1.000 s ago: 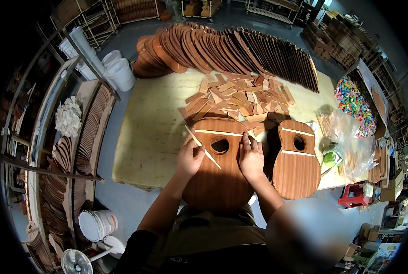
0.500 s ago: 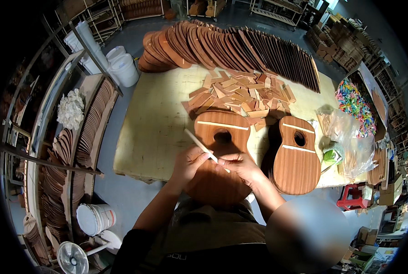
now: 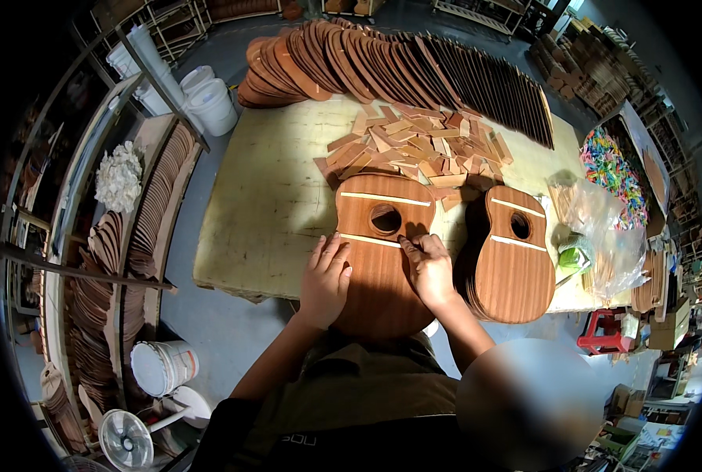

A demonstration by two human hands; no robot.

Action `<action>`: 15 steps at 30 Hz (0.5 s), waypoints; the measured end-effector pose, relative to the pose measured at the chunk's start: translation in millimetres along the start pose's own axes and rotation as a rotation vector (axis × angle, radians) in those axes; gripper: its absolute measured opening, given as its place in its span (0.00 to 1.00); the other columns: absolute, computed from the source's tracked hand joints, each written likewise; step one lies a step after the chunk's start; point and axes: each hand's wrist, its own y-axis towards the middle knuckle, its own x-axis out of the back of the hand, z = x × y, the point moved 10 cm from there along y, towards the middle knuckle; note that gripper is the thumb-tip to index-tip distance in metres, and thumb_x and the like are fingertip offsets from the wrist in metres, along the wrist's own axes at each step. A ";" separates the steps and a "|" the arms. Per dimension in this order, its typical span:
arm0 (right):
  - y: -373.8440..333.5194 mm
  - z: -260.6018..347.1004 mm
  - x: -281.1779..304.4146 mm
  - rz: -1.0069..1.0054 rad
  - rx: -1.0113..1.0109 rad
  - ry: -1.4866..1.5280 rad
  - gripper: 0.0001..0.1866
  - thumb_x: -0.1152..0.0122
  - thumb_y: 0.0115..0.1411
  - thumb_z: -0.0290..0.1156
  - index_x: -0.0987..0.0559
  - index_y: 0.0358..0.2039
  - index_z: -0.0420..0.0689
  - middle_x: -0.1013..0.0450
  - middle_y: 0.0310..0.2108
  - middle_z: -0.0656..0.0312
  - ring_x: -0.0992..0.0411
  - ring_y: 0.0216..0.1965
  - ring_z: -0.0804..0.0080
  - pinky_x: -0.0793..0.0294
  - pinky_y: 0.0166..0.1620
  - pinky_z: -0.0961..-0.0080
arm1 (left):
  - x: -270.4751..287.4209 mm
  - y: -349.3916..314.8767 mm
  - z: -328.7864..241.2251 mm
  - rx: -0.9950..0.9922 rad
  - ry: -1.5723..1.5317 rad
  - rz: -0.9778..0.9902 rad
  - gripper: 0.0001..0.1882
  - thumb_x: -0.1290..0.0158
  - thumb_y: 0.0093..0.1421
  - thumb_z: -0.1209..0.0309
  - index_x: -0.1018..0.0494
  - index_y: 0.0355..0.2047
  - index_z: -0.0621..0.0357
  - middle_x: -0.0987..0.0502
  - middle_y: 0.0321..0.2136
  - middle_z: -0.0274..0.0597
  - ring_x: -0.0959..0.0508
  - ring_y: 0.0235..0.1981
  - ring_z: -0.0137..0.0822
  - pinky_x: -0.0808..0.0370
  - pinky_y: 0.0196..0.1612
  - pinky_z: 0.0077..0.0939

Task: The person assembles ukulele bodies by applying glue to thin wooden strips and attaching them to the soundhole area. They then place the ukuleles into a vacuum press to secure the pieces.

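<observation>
A small guitar-shaped wooden top (image 3: 378,295) with a round sound hole lies in front of me, on a stack by the table's near edge. One pale wooden strip (image 3: 386,200) crosses it above the hole. A second pale strip (image 3: 369,239) lies across it just below the hole. My left hand (image 3: 325,281) rests at the top's left edge, fingers stretched out, tips by the lower strip's left end. Curled at that strip's right end, my right hand (image 3: 430,267) has its fingertips pressed on it. To the right is another stack of guitar tops (image 3: 516,279), also with two strips.
Loose small wood pieces (image 3: 422,145) are heaped beyond the tops. Behind them stands a long row of curved wooden plates (image 3: 351,63). On the right lie a clear plastic bag (image 3: 602,236), a green-and-white item (image 3: 573,256) and colourful bits (image 3: 612,185). White buckets (image 3: 212,106) stand left.
The pale strip held in both hands now lies on the top below the sound hole. My hands have moved apart, left to the edge, right to the strip's right end.
</observation>
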 end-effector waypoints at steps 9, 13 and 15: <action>-50.8 -22.8 10.6 0.047 -0.410 -0.184 0.30 0.43 0.57 0.34 0.35 0.60 0.43 0.36 0.53 0.53 0.39 0.49 0.53 0.40 0.48 0.57 | 3.8 1.5 -2.8 0.015 -0.080 -0.037 0.19 0.51 0.57 0.70 0.30 0.48 0.66 0.37 0.58 0.56 0.38 0.58 0.58 0.38 0.60 0.46; -54.3 -20.3 -2.2 0.150 -0.345 -0.284 0.28 0.50 0.62 0.39 0.37 0.62 0.48 0.38 0.57 0.52 0.39 0.48 0.52 0.40 0.47 0.55 | -4.9 -0.8 0.5 -0.011 -0.001 0.003 0.17 0.51 0.58 0.70 0.30 0.46 0.64 0.39 0.60 0.55 0.37 0.57 0.57 0.38 0.59 0.45; -53.4 -21.5 -4.7 0.179 -0.349 -0.281 0.28 0.51 0.62 0.39 0.38 0.63 0.48 0.38 0.57 0.51 0.39 0.48 0.51 0.40 0.47 0.55 | -2.1 -0.1 0.0 0.001 -0.040 -0.016 0.16 0.51 0.58 0.70 0.29 0.45 0.63 0.39 0.60 0.55 0.36 0.57 0.57 0.38 0.59 0.44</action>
